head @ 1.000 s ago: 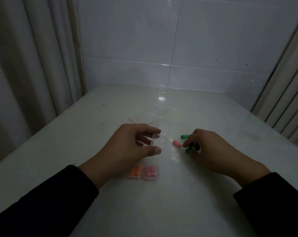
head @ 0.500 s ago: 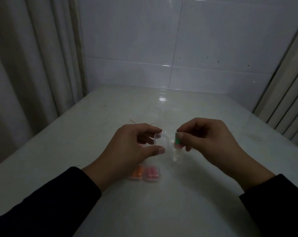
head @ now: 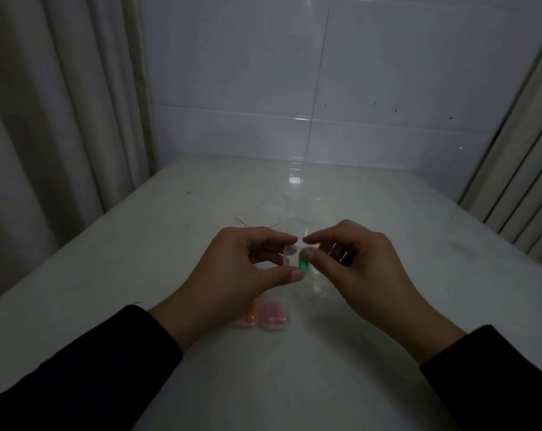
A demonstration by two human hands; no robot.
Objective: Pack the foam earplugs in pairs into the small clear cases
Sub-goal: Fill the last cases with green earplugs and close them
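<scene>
Green earplug (head: 303,263) pinched by right hand (head: 356,269); left hand (head: 241,272) pinches clear case (head: 287,258).

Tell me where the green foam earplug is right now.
In the head view the green foam earplug is mid-frame above the table, pinched by the right hand against the small clear case held by the left hand.
</scene>
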